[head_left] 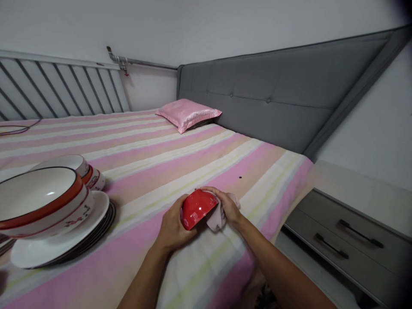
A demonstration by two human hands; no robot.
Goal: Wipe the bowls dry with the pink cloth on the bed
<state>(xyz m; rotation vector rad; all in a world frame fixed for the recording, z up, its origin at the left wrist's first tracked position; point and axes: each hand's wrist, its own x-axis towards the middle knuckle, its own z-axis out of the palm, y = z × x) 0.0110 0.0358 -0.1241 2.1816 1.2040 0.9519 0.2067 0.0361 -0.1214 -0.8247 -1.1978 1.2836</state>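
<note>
A small glossy red bowl (197, 207) is held upside down just above the striped bed sheet (154, 163). My left hand (172, 227) grips the bowl's left side with fingers wrapped round its rim. My right hand (227, 207) presses a pale pink cloth (216, 219) against the bowl's right side, fingers curled over the cloth. Both forearms reach in from the lower edge of the view.
A stack of white plates (64, 240) with red-rimmed bowls (38, 201) on top sits at the left of the bed. A pink pillow (188, 113) lies by the grey headboard (273, 103). A grey drawer unit (347, 240) stands to the right.
</note>
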